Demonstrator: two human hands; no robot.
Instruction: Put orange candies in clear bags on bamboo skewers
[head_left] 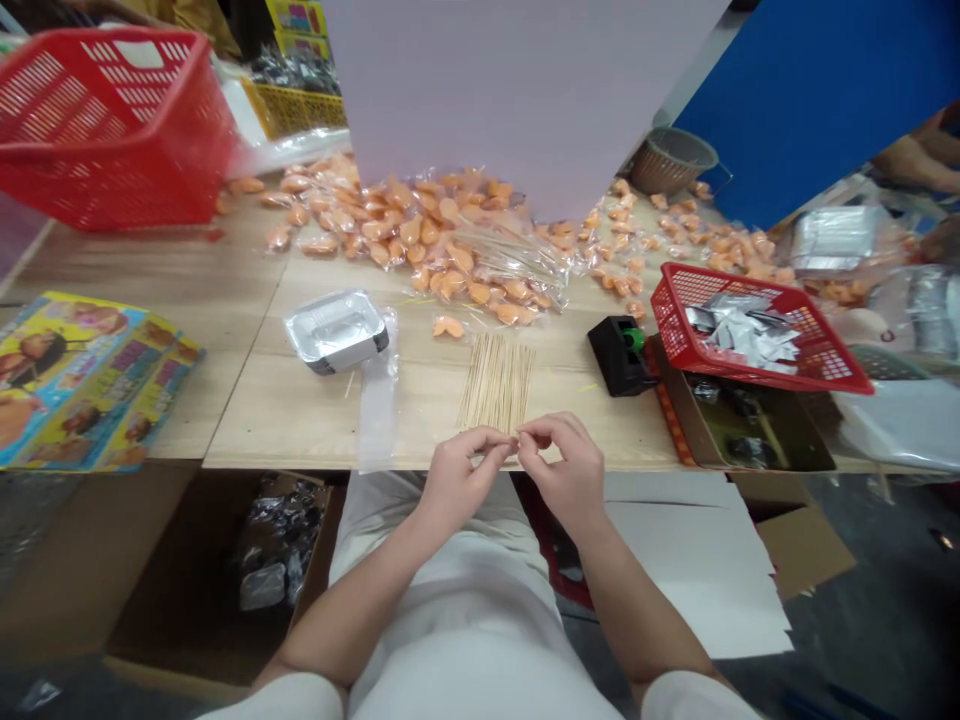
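Observation:
Thin wooden sticks point(496, 380) lie side by side in a flat bunch on the table, pointing away from me. At their near end, over the table's front edge, both hands meet with fingertips pinched. My left hand point(466, 470) is closed, thumb against forefinger. My right hand point(562, 465) is closed the same way, its fingertips touching or almost touching the left ones. Whatever sits between the fingertips is too small to make out. To the left are stacked foil trays point(337, 328) and a strip of clear plastic bags point(379, 410).
Behind the sticks spreads a heap of bagged orange pieces point(450, 240). A black tape dispenser point(621, 355) and a red basket of silver packets point(757, 330) stand right. Left are a large red basket point(172, 150) and printed boxes point(90, 385). A person's arm point(915, 160) shows far right.

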